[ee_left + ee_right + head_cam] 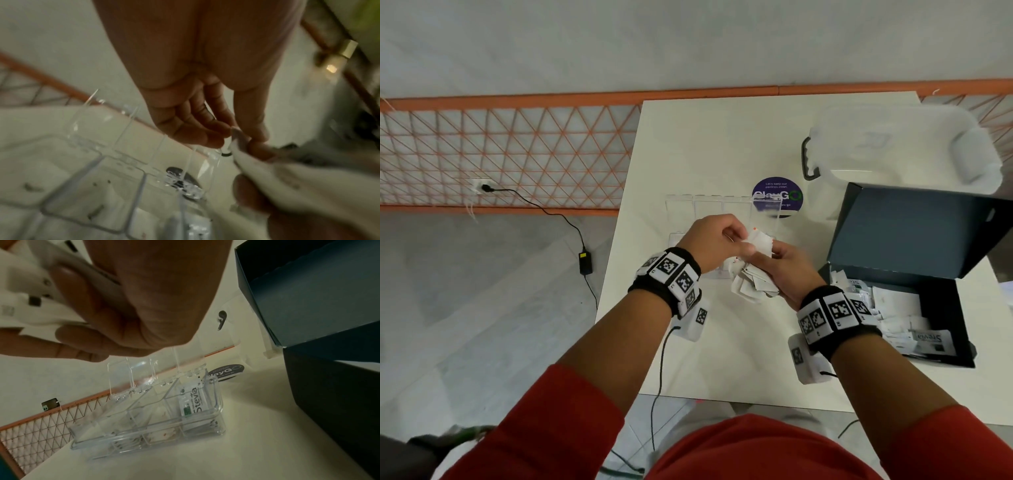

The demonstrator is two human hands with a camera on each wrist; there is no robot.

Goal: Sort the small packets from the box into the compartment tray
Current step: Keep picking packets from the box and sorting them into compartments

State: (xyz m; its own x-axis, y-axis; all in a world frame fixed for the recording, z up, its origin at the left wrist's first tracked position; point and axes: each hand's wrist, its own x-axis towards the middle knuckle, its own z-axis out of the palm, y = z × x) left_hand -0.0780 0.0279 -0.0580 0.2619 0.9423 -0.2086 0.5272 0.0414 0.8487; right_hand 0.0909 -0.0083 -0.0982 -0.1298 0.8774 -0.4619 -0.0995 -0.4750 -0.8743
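Observation:
My right hand [777, 270] grips a bunch of small white packets [751, 284] above the clear compartment tray [681, 236]. My left hand [717, 240] pinches one white packet [760, 241] at the top of that bunch. In the left wrist view the thumb and forefinger of the left hand [242, 138] pinch the packet's edge [267, 164]. The tray [148, 417] has its lids raised; a Stevia packet [192, 399] stands in its right compartment, and other packets lie in the near ones. The dark box [914, 274] sits open at the right with several packets [893, 318] inside.
A translucent plastic container [900, 144] with a dark handle stands at the table's back right. A round purple sticker [777, 197] lies behind the tray. The white table's [722, 359] left edge is close to my left wrist. An orange mesh barrier [510, 154] and a power cable [571, 226] are on the floor side.

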